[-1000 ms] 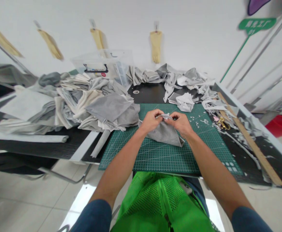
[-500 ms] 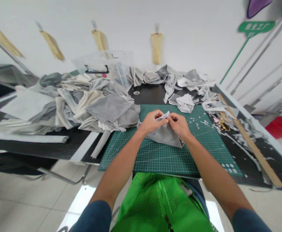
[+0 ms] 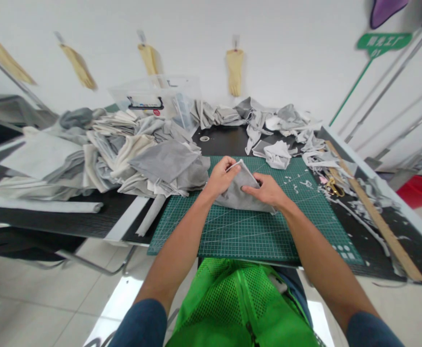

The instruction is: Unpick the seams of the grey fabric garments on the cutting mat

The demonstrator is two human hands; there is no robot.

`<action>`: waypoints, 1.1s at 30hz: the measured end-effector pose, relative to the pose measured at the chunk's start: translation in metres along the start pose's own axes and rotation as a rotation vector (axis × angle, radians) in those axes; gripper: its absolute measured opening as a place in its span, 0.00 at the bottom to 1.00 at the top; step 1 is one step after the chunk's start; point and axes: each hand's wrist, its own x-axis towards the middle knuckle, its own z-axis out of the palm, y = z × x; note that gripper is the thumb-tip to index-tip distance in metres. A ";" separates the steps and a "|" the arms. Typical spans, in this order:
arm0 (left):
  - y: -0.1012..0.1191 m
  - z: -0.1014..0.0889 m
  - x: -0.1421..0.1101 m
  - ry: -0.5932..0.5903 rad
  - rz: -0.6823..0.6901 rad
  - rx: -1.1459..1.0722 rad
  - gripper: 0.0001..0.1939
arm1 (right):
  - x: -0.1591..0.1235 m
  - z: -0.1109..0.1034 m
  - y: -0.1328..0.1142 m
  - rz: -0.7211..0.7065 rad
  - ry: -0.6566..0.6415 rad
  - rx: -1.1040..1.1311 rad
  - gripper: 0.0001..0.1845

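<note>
Through the head view I am watching my left hand [image 3: 222, 177] pinching the gray cloth [image 3: 245, 201] near its raised corner, the thumb pressing from the front. My right hand [image 3: 265, 189] is gripping the slanting edge just beside it, its thumb lying across the cloth's face and its fingers partly hiding behind. The cloth is standing up between both hands, its lower part sagging toward the green mat [image 3: 247, 236] below them. I cannot tell how many layers I am pinching.

Slipping is what I am minding most: if the left pinch is catching only one layer, the corner could be folding over or the edges sliding out of line. If the right thumb is pressing too hard, it could be creasing the soft face. White scraps [image 3: 295, 187] are lying beyond the right hand, and a loose thread could be sticking to the cloth if it drags that way. The cloth pile [image 3: 163, 161] is spreading beside the left hand, near enough that a wide sweep could be snagging it.
</note>
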 end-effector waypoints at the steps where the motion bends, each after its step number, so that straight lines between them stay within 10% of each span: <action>1: 0.001 -0.003 0.001 0.041 0.015 0.031 0.14 | 0.000 -0.005 0.001 0.017 -0.033 -0.029 0.19; 11: 0.003 -0.045 0.011 0.452 -0.074 -0.036 0.11 | -0.011 -0.083 0.013 0.157 -0.359 -0.036 0.17; 20: 0.007 -0.056 0.018 0.378 -0.337 -0.518 0.13 | -0.010 -0.100 0.024 0.271 0.106 0.512 0.11; 26: -0.009 -0.052 0.018 0.341 -0.479 -0.446 0.12 | 0.007 -0.082 0.040 0.383 0.543 0.574 0.10; 33: -0.017 -0.051 0.015 0.258 -0.417 -0.290 0.14 | 0.011 -0.060 0.059 0.337 0.520 0.164 0.21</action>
